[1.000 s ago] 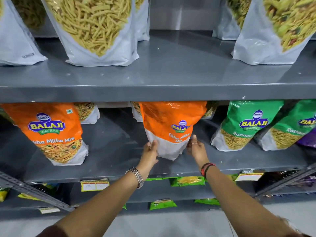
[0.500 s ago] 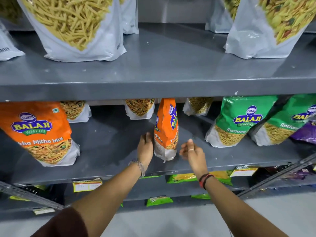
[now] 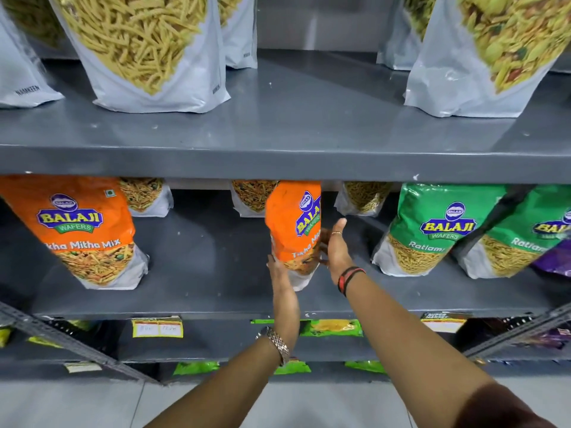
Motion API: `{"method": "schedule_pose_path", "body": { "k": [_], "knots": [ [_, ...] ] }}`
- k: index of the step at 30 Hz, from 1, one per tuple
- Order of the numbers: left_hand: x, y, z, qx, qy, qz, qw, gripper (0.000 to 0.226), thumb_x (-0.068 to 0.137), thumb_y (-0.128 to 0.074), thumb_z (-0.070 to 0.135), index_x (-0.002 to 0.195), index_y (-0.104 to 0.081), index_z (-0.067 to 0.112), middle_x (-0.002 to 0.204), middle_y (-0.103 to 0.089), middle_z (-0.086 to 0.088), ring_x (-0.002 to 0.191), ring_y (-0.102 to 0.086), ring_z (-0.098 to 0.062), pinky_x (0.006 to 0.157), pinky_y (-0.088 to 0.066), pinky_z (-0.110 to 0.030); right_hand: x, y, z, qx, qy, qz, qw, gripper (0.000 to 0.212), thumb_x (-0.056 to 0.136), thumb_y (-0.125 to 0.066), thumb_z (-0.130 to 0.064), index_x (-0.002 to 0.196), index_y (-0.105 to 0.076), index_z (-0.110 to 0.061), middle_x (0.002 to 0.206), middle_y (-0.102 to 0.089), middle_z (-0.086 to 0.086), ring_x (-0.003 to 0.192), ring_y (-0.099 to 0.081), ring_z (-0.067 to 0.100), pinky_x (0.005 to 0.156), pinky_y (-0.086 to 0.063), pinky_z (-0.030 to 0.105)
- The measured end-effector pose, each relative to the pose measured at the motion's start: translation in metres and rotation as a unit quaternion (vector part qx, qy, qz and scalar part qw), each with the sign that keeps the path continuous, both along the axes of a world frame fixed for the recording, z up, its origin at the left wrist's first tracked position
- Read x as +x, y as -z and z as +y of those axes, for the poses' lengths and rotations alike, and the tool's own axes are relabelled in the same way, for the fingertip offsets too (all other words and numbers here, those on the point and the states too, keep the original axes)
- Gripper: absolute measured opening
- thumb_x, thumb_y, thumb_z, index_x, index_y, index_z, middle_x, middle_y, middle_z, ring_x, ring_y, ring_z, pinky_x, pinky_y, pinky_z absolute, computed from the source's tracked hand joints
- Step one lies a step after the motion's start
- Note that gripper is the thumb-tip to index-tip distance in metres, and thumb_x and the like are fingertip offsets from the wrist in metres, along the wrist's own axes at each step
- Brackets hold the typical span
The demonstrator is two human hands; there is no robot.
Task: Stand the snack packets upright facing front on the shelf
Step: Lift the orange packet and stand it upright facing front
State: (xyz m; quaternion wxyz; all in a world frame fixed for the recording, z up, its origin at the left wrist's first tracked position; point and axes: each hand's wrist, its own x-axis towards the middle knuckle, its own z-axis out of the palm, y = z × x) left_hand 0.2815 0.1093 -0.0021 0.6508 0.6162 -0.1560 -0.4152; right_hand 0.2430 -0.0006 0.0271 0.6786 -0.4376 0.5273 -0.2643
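An orange Balaji Tikha Mitha Mix packet (image 3: 293,230) stands on the middle grey shelf (image 3: 216,273), turned so its front faces partly right. My left hand (image 3: 279,273) presses against its lower left side. My right hand (image 3: 335,248) lies flat against its right side, fingers straight. Both hands hold the packet between them. A second orange packet (image 3: 83,230) stands upright facing front at the left. Two green Ratlami packets (image 3: 432,230) (image 3: 525,236) lean at the right.
Large white pouches of yellow snacks (image 3: 145,50) (image 3: 488,54) stand on the upper shelf. Smaller packets (image 3: 148,196) (image 3: 364,199) sit at the back of the middle shelf. A purple packet (image 3: 556,261) is at far right. Price tags (image 3: 157,327) hang on the shelf edge, above lower shelves with green packets.
The packet faced front, was turned edge-on, and now shows part of its front again. My right hand moved from open air onto its right side; my left hand slid under its lower left.
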Motion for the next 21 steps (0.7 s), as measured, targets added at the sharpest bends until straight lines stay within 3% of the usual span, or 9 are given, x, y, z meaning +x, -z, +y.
{"method": "schedule_pose_path", "body": {
  "k": [4, 7, 10, 14, 17, 19, 21],
  "knots": [
    [0.029, -0.001, -0.007, -0.035, 0.002, 0.021, 0.999, 0.058, 0.092, -0.012, 0.057, 0.129, -0.047, 0.030, 0.134, -0.054, 0.003, 0.115, -0.054, -0.010, 0.093, -0.039, -0.023, -0.013, 0.007, 0.017, 0.015, 0.058, -0.024, 0.998, 0.078, 0.088, -0.006, -0.065, 0.132, -0.049, -0.017, 0.140, -0.052, 0.010, 0.129, -0.047, 0.029, 0.106, -0.036, 0.050],
    [0.046, -0.008, -0.015, -0.006, 0.020, 0.013, 1.000, 0.055, 0.089, -0.009, 0.061, 0.114, -0.053, 0.039, 0.121, -0.058, 0.009, 0.104, -0.056, -0.006, 0.079, -0.043, -0.016, -0.019, 0.016, 0.029, 0.013, 0.050, -0.033, 0.998, 0.075, 0.088, -0.007, -0.065, 0.142, -0.035, -0.022, 0.144, -0.047, 0.008, 0.131, -0.045, 0.029, 0.107, -0.039, 0.053],
    [0.058, -0.007, -0.022, 0.020, 0.023, 0.019, 0.999, 0.063, 0.088, -0.007, 0.063, 0.126, -0.049, 0.034, 0.132, -0.055, 0.004, 0.109, -0.052, -0.010, 0.091, -0.038, -0.026, -0.019, 0.020, 0.034, 0.008, 0.037, -0.042, 0.998, 0.073, 0.088, -0.008, -0.064, 0.142, -0.033, -0.022, 0.145, -0.046, 0.008, 0.132, -0.045, 0.028, 0.107, -0.039, 0.052],
    [0.066, -0.005, -0.020, 0.038, 0.009, 0.019, 0.999, 0.071, 0.088, -0.006, 0.062, 0.141, -0.035, 0.024, 0.149, -0.040, -0.002, 0.137, -0.038, -0.020, 0.108, -0.030, -0.034, -0.025, 0.026, 0.037, 0.027, 0.056, -0.027, 0.998, 0.070, 0.092, -0.014, -0.058, 0.138, -0.039, -0.011, 0.140, -0.049, 0.010, 0.128, -0.048, 0.029, 0.100, -0.043, 0.047],
    [0.076, 0.006, 0.000, 0.029, -0.042, 0.001, 0.999, 0.069, 0.093, -0.010, 0.055, 0.145, -0.027, 0.013, 0.155, -0.028, -0.008, 0.143, -0.027, -0.024, 0.117, -0.020, -0.040, -0.026, 0.038, 0.047, 0.082, 0.068, -0.006, 0.994, 0.048, 0.099, -0.030, -0.035, 0.132, -0.041, -0.002, 0.141, -0.045, 0.017, 0.128, -0.045, 0.034, 0.100, -0.043, 0.045],
    [0.088, 0.015, 0.020, 0.032, -0.095, -0.023, 0.995, 0.064, 0.096, -0.015, 0.049, 0.142, -0.033, 0.008, 0.151, -0.035, -0.011, 0.140, -0.032, -0.024, 0.118, -0.022, -0.042, -0.021, 0.045, 0.056, 0.099, 0.048, 0.004, 0.994, 0.039, 0.098, -0.034, -0.016, 0.131, -0.040, 0.003, 0.141, -0.042, 0.023, 0.126, -0.046, 0.037, 0.098, -0.045, 0.042],
    [0.107, 0.020, 0.046, 0.044, -0.161, -0.035, 0.985, 0.056, 0.098, -0.022, 0.042, 0.135, -0.043, 0.006, 0.144, -0.045, -0.013, 0.135, -0.040, -0.025, 0.116, -0.026, -0.043, -0.006, 0.048, 0.069, 0.116, 0.013, -0.003, 0.993, 0.040, 0.097, -0.035, -0.013, 0.135, -0.038, 0.000, 0.144, -0.039, 0.021, 0.127, -0.045, 0.038, 0.098, -0.044, 0.040]
  ]
}}
